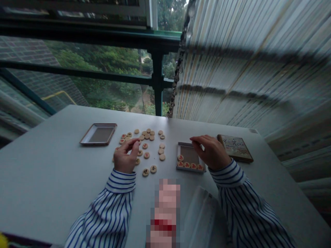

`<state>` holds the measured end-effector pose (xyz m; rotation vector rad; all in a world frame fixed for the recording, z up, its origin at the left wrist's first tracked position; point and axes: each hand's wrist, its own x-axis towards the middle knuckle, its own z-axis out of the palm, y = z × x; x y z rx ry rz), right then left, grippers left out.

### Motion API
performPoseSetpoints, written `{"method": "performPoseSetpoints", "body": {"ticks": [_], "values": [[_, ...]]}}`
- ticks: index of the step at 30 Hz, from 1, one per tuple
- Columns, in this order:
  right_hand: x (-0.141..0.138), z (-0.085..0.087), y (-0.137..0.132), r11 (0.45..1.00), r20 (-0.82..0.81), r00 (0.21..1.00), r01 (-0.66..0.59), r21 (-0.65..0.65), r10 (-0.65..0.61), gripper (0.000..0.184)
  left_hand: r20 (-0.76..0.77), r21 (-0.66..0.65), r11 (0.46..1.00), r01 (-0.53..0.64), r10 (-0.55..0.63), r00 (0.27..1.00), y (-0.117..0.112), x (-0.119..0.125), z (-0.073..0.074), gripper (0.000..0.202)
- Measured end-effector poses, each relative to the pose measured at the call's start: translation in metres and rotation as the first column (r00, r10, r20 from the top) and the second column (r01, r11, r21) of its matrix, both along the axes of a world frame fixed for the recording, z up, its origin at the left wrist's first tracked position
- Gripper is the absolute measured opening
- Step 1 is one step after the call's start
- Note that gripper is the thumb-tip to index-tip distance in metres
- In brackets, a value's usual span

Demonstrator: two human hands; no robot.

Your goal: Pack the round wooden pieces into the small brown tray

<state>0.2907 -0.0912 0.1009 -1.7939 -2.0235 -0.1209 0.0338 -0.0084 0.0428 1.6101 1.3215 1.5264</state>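
Over the spread of round wooden Chinese chess pieces (146, 155), my left hand (126, 157) hovers with thumb and forefinger apart. Its fingertips are beside some pieces and hide others; no piece shows in its grasp. My right hand (213, 151) is over the right side of a shallow box tray (190, 153), palm down, fingers stretched to the left. I see nothing held in it. Inside the tray, several red-marked pieces (187, 165) form a row along the near edge, and another red piece (180, 157) lies above the row's left end.
A shallow open lid (99, 134) lies at the left. The decorated game box cover (236, 148) is right of my right hand. Clear plastic (200, 213) lies near the front. Windows and a striped string curtain (232, 69) border the white table (51, 172).
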Motion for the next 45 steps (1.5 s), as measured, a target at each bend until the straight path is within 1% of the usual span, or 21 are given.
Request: {"method": "performPoseSetpoints", "body": {"ticks": [4, 7, 15, 18, 20, 23, 26, 28, 31, 36, 38, 41, 43, 45], "values": [[-0.004, -0.001, 0.000, 1.000, -0.008, 1.000, -0.024, 0.007, 0.024, 0.022, -0.013, -0.008, 1.000, -0.002, 0.002, 1.000, -0.005, -0.003, 0.005, 0.023], [-0.007, -0.003, 0.000, 0.999, -0.008, 0.999, -0.042, 0.010, 0.042, 0.022, -0.024, -0.005, 1.000, 0.000, 0.000, 1.000, -0.005, -0.008, 0.006, 0.024], [-0.013, -0.007, 0.001, 0.994, 0.016, 0.994, -0.108, 0.022, 0.108, 0.020, 0.041, -0.018, 0.999, -0.048, 0.049, 0.998, -0.002, -0.025, 0.003, 0.027], [-0.018, -0.008, 0.000, 0.991, 0.025, 0.991, -0.129, 0.018, 0.129, 0.020, 0.033, 0.000, 0.998, -0.066, 0.066, 0.997, -0.003, -0.030, 0.001, 0.026], [-0.023, -0.009, 0.000, 0.990, 0.033, 0.990, -0.140, 0.007, 0.140, 0.021, -0.014, 0.029, 0.997, -0.070, 0.071, 0.997, -0.003, -0.034, -0.002, 0.025], [-0.030, -0.012, 0.001, 0.985, 0.044, 0.984, -0.175, -0.009, 0.175, 0.020, -0.147, 0.089, 0.995, -0.044, 0.057, 0.987, -0.003, -0.040, -0.006, 0.024], [-0.037, -0.012, 0.003, 0.980, 0.055, 0.978, -0.200, -0.009, 0.200, 0.019, -0.307, 0.156, 0.987, 0.025, 0.024, 0.951, -0.003, -0.047, -0.011, 0.022], [-0.042, -0.009, 0.005, 0.979, 0.066, 0.977, -0.202, -0.009, 0.202, 0.020, -0.375, 0.203, 0.978, 0.051, 0.029, 0.926, -0.003, -0.050, -0.016, 0.021], [-0.052, -0.001, 0.009, 0.976, 0.084, 0.973, -0.216, -0.013, 0.216, 0.020, -0.423, 0.261, 0.963, 0.073, 0.046, 0.905, -0.003, -0.050, -0.024, 0.019], [-0.074, 0.008, 0.015, 0.963, 0.086, 0.960, -0.265, -0.044, 0.268, 0.020, -0.479, 0.261, 0.959, 0.113, 0.027, 0.877, -0.004, -0.048, -0.035, 0.018], [-0.083, 0.009, 0.017, 0.959, 0.083, 0.956, -0.276, -0.069, 0.282, 0.021, -0.505, 0.290, 0.947, 0.138, 0.029, 0.863, -0.004, -0.048, -0.038, 0.018], [-0.095, 0.008, 0.020, 0.955, 0.101, 0.952, -0.277, -0.110, 0.288, 0.021, -0.562, 0.320, 0.923, 0.213, 0.004, 0.827, -0.001, -0.049, -0.043, 0.019], [-0.101, 0.006, 0.022, 0.948, 0.137, 0.945, -0.275, -0.161, 0.297, 0.022, -0.594, 0.304, 0.916, 0.263, -0.034, 0.804, 0.000, -0.050, -0.046, 0.020], [-0.106, 0.002, 0.024, 0.935, 0.185, 0.930, -0.275, -0.225, 0.318, 0.023, -0.605, 0.280, 0.916, 0.288, -0.065, 0.794, 0.001, -0.051, -0.049, 0.021]]}}
